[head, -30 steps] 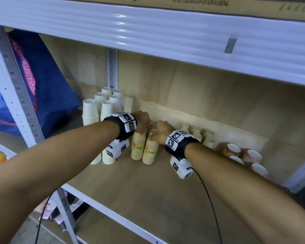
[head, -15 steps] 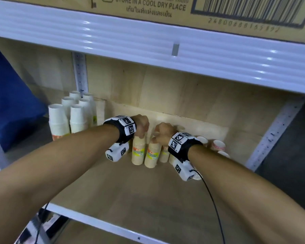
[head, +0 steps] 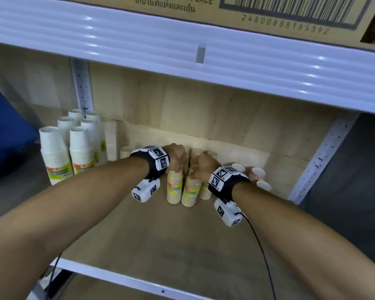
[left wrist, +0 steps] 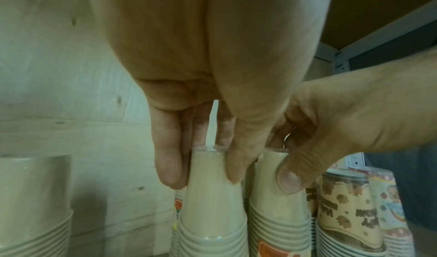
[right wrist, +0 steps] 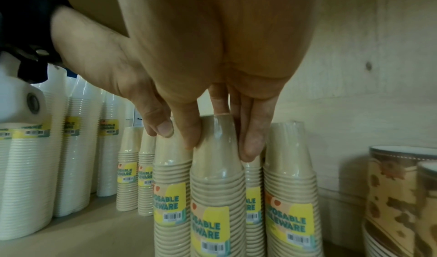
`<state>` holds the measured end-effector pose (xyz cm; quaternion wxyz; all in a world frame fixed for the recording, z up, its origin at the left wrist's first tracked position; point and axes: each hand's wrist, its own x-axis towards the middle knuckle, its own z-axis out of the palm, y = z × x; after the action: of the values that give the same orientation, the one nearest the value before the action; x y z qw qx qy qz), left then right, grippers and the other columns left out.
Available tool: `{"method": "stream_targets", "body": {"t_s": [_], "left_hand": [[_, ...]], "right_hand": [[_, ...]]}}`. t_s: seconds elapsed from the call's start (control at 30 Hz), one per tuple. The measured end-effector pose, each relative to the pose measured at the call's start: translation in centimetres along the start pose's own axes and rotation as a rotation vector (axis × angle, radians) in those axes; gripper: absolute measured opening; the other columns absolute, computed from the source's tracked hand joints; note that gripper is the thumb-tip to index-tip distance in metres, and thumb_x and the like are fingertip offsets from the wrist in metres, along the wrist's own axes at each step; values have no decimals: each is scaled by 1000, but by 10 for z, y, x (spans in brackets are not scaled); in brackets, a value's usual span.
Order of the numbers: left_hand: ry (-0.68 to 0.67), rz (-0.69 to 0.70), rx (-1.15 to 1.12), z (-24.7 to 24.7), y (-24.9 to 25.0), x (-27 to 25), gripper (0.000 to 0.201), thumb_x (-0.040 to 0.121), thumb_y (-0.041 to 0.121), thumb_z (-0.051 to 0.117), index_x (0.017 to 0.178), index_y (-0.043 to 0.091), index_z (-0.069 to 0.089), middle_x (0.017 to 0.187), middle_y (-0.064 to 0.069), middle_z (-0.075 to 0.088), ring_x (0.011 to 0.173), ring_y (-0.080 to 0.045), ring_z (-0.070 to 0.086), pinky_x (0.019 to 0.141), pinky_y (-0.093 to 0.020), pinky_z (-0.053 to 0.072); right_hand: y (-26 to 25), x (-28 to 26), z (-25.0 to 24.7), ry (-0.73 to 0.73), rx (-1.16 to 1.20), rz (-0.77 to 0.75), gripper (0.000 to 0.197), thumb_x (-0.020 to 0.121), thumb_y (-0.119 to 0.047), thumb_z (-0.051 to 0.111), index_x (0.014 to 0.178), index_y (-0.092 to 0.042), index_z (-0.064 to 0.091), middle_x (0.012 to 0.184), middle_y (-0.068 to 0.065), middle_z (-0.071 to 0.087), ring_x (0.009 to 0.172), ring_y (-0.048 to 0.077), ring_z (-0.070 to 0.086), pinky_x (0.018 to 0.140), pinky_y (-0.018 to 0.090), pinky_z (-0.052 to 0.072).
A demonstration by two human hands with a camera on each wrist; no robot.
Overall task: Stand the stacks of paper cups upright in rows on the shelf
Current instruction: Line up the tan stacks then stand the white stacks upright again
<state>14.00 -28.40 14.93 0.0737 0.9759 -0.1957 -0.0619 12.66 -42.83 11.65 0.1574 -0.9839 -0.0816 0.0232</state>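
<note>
Left hand [head: 177,155] and right hand [head: 204,164] each pinch a kraft cup stack [head: 174,187] top; seat both bases flat, flush with neighbours, before letting go.

Kraft-brown cup stacks standing up in the middle of the shelf [head: 152,241]

Two wrapped brown stacks, the left one [head: 175,187] and the right one [head: 190,191], are standing upside-down and side by side, nearly touching, each wearing a yellow-and-green label. More brown stacks [right wrist: 290,186] are lining up just behind. Taller white stacks [head: 80,150] are standing in rows at the left; patterned stacks [head: 258,174] are sitting at the right.
</note>
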Motion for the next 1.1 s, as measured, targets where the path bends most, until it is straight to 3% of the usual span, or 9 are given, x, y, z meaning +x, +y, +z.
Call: {"method": "stream_targets", "body": {"t_s": [0.07, 0.17, 0.33, 0.43, 0.5, 0.63, 0.77, 0.93, 1.1], "left_hand": [[5, -4, -6, 2, 0, 1, 26, 83, 8, 71, 108, 6, 65, 100, -8, 57, 84, -16, 49, 69, -24, 39], [9, 6, -23, 5, 0, 3, 40, 83, 8, 71, 123, 8, 63, 119, -10, 63, 88, -18, 52, 72, -25, 41], [11, 14, -16, 9, -1, 9, 36, 84, 11, 71, 119, 11, 64, 114, -8, 65, 88, -19, 54, 72, -25, 41], [15, 27, -22, 10, -1, 11, 33, 83, 11, 71, 116, 11, 65, 105, -5, 66, 87, -19, 55, 71, -25, 41], [14, 27, -30, 10, -1, 11, 33, 82, 12, 72, 115, 12, 65, 100, -2, 64, 87, -19, 56, 71, -25, 41], [12, 27, -51, 11, -4, 13, 36, 81, 13, 73, 115, 15, 64, 102, -1, 62, 89, -18, 55, 72, -26, 42], [29, 31, -66, 6, -7, 11, 35, 82, 16, 74, 116, 17, 65, 108, 0, 61, 91, -16, 54, 76, -26, 43], [80, -10, -56, -14, -17, 6, 42, 80, 34, 76, 118, 24, 63, 106, 2, 55, 92, -18, 55, 78, -26, 46], [129, -68, -53, -40, -38, -2, 38, 83, 25, 75, 118, 23, 62, 112, 0, 55, 97, -20, 57, 77, -27, 46]], "right_hand": [[3, 1, 2, 10, -4, 12, 33, 79, -19, 73, 61, -18, 45, 69, -2, 52, 75, 19, 55, 64, 26, 40], [7, 4, 6, 32, 0, 20, 34, 79, -17, 71, 60, -21, 43, 73, 1, 56, 76, 21, 57, 54, 22, 35], [9, 7, 7, 50, -1, 14, 33, 81, -18, 70, 64, -21, 42, 73, -2, 53, 76, 20, 55, 50, 20, 29], [10, 8, 7, 58, 6, 24, 18, 82, -19, 70, 79, -16, 52, 83, 0, 56, 79, 20, 55, 58, 22, 35], [11, 8, 7, 60, 20, 26, 19, 81, -20, 71, 90, -14, 56, 88, 0, 58, 81, 19, 56, 58, 21, 34], [10, 9, 5, 48, 20, 14, 19, 75, -24, 74, 86, -12, 63, 85, 1, 63, 80, 19, 60, 54, 20, 34], [6, 8, -4, 70, 30, 8, 23, 74, -27, 74, 90, -11, 68, 89, 4, 67, 82, 20, 63, 64, 26, 46], [-11, 12, -17, 131, -28, -12, 23, 79, -34, 69, 88, -13, 69, 86, 4, 66, 82, 23, 64, 62, 25, 45], [-32, 18, -28, 155, 7, -58, 36, 79, -31, 68, 111, -15, 62, 99, 2, 56, 96, 24, 60, 75, 29, 49]]}}
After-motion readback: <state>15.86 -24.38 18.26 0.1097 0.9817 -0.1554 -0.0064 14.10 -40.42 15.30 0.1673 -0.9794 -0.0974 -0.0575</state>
